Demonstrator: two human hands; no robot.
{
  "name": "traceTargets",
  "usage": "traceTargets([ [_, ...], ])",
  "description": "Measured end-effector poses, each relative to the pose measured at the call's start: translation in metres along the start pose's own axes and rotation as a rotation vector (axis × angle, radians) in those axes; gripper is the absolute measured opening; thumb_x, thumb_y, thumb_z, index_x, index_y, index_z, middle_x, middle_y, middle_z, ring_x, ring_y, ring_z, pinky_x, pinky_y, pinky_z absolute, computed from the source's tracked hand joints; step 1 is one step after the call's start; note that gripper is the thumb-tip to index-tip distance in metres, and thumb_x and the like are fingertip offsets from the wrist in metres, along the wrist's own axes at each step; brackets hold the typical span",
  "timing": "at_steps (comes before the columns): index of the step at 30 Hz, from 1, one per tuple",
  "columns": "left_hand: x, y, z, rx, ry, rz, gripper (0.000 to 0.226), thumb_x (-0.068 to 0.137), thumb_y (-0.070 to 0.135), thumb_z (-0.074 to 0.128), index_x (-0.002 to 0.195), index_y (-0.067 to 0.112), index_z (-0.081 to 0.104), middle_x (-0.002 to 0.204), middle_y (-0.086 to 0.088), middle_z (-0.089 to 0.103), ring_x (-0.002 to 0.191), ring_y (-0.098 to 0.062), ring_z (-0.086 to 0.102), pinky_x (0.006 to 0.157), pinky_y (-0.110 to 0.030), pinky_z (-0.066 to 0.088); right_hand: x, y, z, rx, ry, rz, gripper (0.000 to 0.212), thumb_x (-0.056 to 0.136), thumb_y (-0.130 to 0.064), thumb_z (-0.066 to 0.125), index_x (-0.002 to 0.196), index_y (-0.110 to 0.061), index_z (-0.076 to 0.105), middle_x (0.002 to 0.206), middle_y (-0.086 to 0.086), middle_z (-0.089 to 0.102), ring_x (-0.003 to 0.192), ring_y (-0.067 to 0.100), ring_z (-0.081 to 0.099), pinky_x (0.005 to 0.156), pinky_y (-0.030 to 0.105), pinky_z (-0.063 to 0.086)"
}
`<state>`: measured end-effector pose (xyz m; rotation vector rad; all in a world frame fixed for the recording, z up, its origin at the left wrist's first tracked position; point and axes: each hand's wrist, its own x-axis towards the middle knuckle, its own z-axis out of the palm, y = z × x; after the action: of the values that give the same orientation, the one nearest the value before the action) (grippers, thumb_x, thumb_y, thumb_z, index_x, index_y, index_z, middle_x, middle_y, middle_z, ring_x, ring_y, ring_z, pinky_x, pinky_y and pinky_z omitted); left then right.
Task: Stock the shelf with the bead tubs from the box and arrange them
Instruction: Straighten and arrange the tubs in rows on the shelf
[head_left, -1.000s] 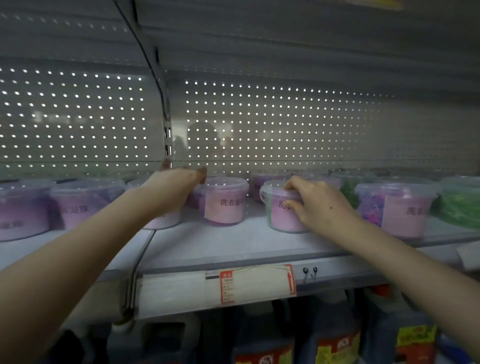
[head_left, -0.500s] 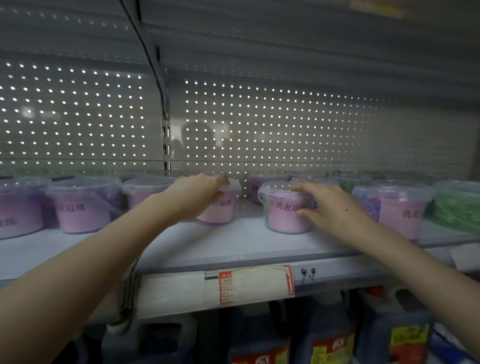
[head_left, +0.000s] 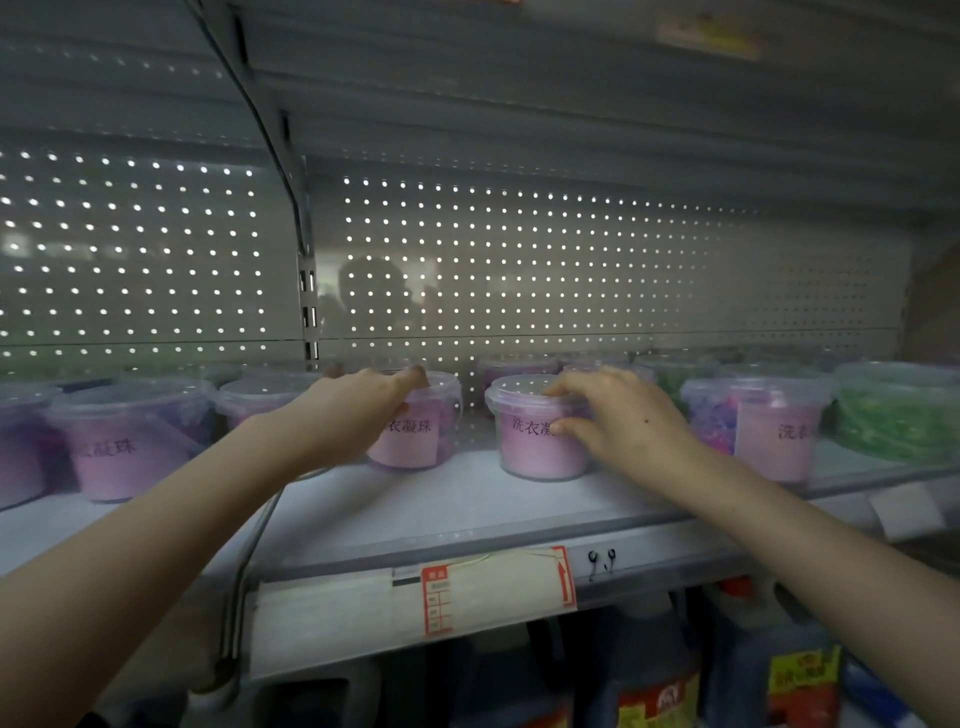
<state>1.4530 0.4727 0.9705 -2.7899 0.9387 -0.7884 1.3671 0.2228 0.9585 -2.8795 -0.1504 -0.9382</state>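
Note:
A row of clear bead tubs with pink labels stands on the white shelf (head_left: 426, 499). My left hand (head_left: 353, 415) grips one pink-label tub (head_left: 415, 436) from its left side, fingers curled over the lid rim. My right hand (head_left: 618, 410) holds the neighbouring pink tub (head_left: 535, 436), fingers on the lid and thumb pressed on its label. A gap of bare shelf separates the two tubs. The box is out of view.
More pink tubs (head_left: 119, 441) stand to the left, a purple one (head_left: 763, 421) and green ones (head_left: 898, 410) to the right, with others behind. A perforated back panel (head_left: 519, 270) rises behind. A price tag (head_left: 441, 597) hangs on the shelf edge; dark bottles (head_left: 654, 680) stand below.
My left hand moved right from a tub further left onto the pink-label tub and slid it back. My right hand turned its tub, so the label faces front.

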Motion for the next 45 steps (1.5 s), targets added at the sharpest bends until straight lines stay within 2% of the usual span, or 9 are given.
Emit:
traceTargets([
  [4, 0.001, 0.007, -0.007, -0.018, -0.045, -0.031, 0.036, 0.101, 0.021, 0.031, 0.137, 0.022, 0.03, 0.122, -0.009, 0.058, 0.109, -0.029, 0.057, 0.075, -0.035, 0.033, -0.004, -0.004, -0.003, -0.008, 0.029, 0.008, 0.033, 0.085, -0.037, 0.065, 0.117, -0.03, 0.059, 0.114, 0.001, 0.062, 0.111, 0.023, 0.055, 0.088, 0.036, 0.045],
  [8, -0.008, 0.012, -0.019, -0.063, 0.018, -0.017, 0.036, 0.1, 0.029, 0.034, 0.136, 0.027, 0.034, 0.132, -0.003, 0.052, 0.117, -0.023, 0.051, 0.089, -0.037, 0.038, -0.011, -0.015, -0.008, -0.058, 0.054, -0.007, 0.034, 0.088, -0.04, 0.062, 0.12, -0.031, 0.058, 0.112, 0.001, 0.06, 0.111, 0.022, 0.053, 0.083, 0.032, 0.04],
  [13, -0.017, 0.009, -0.027, -0.1, 0.068, 0.011, 0.036, 0.099, 0.033, 0.037, 0.134, 0.03, 0.035, 0.139, 0.003, 0.044, 0.122, -0.021, 0.047, 0.097, -0.036, 0.033, -0.025, -0.012, -0.016, -0.076, 0.078, -0.001, 0.032, 0.086, -0.038, 0.065, 0.116, -0.031, 0.06, 0.108, -0.002, 0.06, 0.107, 0.023, 0.054, 0.084, 0.03, 0.039],
  [20, -0.011, 0.026, -0.025, -0.132, 0.046, 0.031, 0.039, 0.097, 0.034, 0.041, 0.135, 0.03, 0.037, 0.14, 0.003, 0.042, 0.121, -0.022, 0.048, 0.097, -0.038, 0.033, -0.028, 0.011, -0.022, -0.141, 0.066, 0.097, 0.03, 0.086, -0.034, 0.066, 0.115, -0.029, 0.06, 0.108, 0.001, 0.058, 0.107, 0.027, 0.051, 0.085, 0.03, 0.034],
  [26, -0.005, 0.035, -0.021, -0.139, 0.048, 0.029, 0.039, 0.096, 0.036, 0.04, 0.135, 0.029, 0.038, 0.138, 0.001, 0.044, 0.121, -0.024, 0.048, 0.094, -0.037, 0.035, -0.031, 0.034, -0.021, -0.21, 0.076, 0.105, 0.024, 0.082, -0.038, 0.068, 0.104, -0.035, 0.057, 0.107, -0.003, 0.062, 0.102, 0.025, 0.051, 0.087, 0.035, 0.034],
  [31, -0.004, 0.037, -0.018, -0.132, 0.036, 0.025, 0.039, 0.096, 0.038, 0.042, 0.133, 0.028, 0.039, 0.136, 0.001, 0.046, 0.119, -0.024, 0.05, 0.093, -0.037, 0.036, -0.039, 0.037, -0.029, -0.259, 0.132, 0.072, 0.022, 0.084, -0.033, 0.067, 0.104, -0.028, 0.059, 0.106, -0.007, 0.064, 0.106, 0.017, 0.05, 0.079, 0.029, 0.02],
  [39, -0.01, 0.03, -0.018, -0.136, 0.003, -0.018, 0.039, 0.095, 0.036, 0.045, 0.133, 0.029, 0.04, 0.138, 0.001, 0.044, 0.119, -0.025, 0.05, 0.098, -0.039, 0.035, -0.038, 0.031, -0.04, -0.312, 0.006, 0.178, 0.029, 0.087, -0.029, 0.065, 0.113, -0.029, 0.052, 0.117, -0.005, 0.062, 0.117, 0.018, 0.047, 0.092, 0.036, 0.025],
  [42, -0.013, 0.026, -0.019, -0.134, -0.012, -0.026, 0.041, 0.095, 0.038, 0.045, 0.134, 0.029, 0.039, 0.141, 0.002, 0.042, 0.121, -0.024, 0.049, 0.097, -0.039, 0.036, -0.033, 0.016, -0.043, -0.226, -0.039, 0.158, 0.042, 0.082, -0.036, 0.069, 0.12, -0.031, 0.053, 0.125, -0.006, 0.059, 0.122, 0.018, 0.048, 0.1, 0.036, 0.028],
  [45, -0.015, 0.018, -0.022, -0.12, -0.038, -0.052, 0.047, 0.095, 0.038, 0.045, 0.14, 0.031, 0.034, 0.146, 0.004, 0.038, 0.128, -0.023, 0.044, 0.099, -0.039, 0.034, -0.016, -0.002, -0.041, -0.104, -0.002, 0.104, 0.04, 0.082, -0.036, 0.069, 0.119, -0.027, 0.057, 0.125, -0.005, 0.061, 0.12, 0.02, 0.052, 0.1, 0.034, 0.035],
])
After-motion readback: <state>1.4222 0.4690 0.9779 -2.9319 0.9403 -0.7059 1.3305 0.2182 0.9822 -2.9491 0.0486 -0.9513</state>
